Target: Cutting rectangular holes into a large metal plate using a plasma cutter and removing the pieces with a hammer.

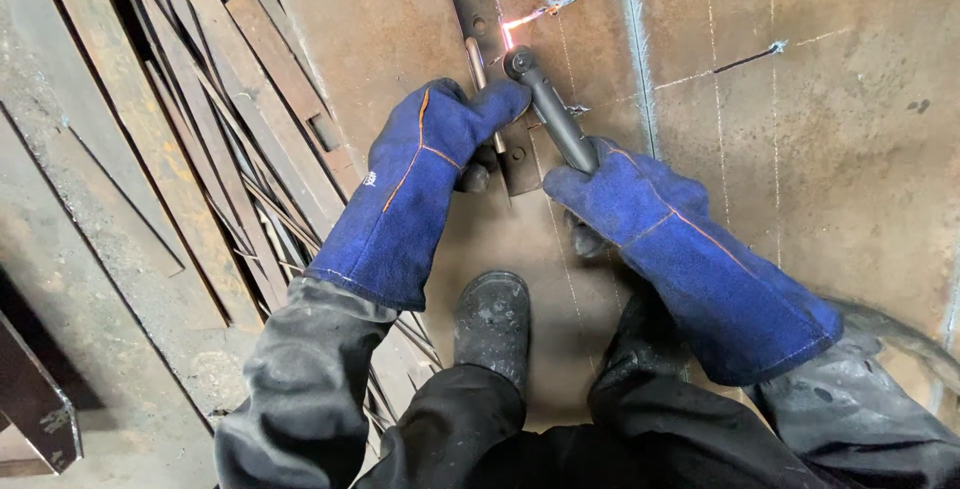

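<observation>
Both my hands wear long blue leather gloves. My right hand (625, 204) grips the dark handle of a cutting torch (545, 99), whose round head sits at the top of the view. A bright pink-orange glowing line (520, 21) runs along the rusty steel sheet (800, 149) just above the head. My left hand (430, 144) presses on a flat metal hinge strip (480, 9) with a rod along it, used as a guide beside the torch. The glove's thumb touches the torch head.
My black boot (492, 321) stands on the sheet between my arms. Several rusty flat bars and strips (220, 99) lie stacked at the left. Chalk lines and short cut marks (750, 54) cross the sheet at the right.
</observation>
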